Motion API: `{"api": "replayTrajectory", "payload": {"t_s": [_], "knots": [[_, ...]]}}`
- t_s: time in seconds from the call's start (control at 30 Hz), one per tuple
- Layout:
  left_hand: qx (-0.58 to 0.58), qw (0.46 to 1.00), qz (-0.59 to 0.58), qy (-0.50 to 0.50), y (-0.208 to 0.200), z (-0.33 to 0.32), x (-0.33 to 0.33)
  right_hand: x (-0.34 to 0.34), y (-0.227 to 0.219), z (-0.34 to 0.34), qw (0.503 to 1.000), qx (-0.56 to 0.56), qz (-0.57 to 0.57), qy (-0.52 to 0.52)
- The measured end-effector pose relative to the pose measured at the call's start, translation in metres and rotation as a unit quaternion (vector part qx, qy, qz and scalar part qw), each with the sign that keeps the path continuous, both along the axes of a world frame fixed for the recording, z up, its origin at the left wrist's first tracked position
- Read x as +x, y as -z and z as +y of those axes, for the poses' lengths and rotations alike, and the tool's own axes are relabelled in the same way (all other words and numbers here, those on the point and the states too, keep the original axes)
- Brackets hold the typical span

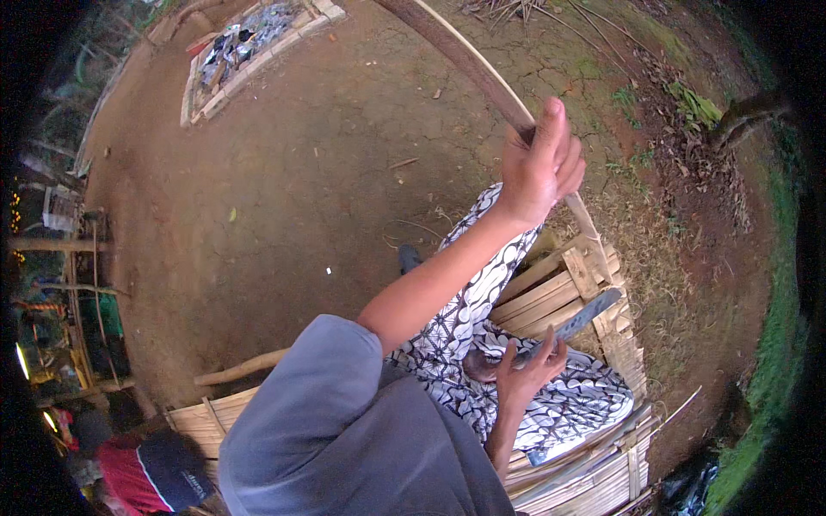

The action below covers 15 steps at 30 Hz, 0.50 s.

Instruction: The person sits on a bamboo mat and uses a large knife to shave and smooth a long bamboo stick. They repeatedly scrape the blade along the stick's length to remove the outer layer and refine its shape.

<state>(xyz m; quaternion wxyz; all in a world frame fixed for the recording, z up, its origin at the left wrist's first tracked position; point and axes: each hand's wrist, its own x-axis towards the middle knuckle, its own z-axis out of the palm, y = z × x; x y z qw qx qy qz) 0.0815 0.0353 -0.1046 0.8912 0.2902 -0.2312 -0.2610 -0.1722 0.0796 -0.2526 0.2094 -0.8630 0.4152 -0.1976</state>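
Note:
My left hand [542, 168] is closed around a long wooden strip [469, 64], brown with a pale edge, its thumb pointing up along it. The strip runs from the top of the view, through the hand, to a thin pale end near the bench's edge. Lower down, over my lap, my right hand [529, 374] grips a large knife [589, 314]. Its broad grey blade points away to the right, below the strip's lower end and apart from it. Part of the knife's handle is hidden by the fingers. Black-and-white patterned cloth [456, 322] covers my legs.
I sit on a bench of split bamboo slats [542, 297]. Bare cracked earth [301, 172] lies ahead and left, with a brick-edged pit [245, 52] of rubbish at the far left. A person in a dark cap [172, 469] is at lower left. Grass [761, 404] borders the right side.

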Motion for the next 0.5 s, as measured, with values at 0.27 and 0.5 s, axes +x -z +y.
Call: {"api": "replayTrajectory", "payload": {"t_s": [0.27, 0.5], "knots": [[-0.016, 0.997, -0.081, -0.001, -0.024, -0.025, -0.047, 0.055, -0.112, 0.016, 0.948, 0.056, -0.182, -0.254], [-0.018, 0.972, -0.230, -0.052, -0.047, -0.046, -0.082, 0.055, -0.121, 0.016, 0.964, 0.002, -0.155, -0.218]]}}
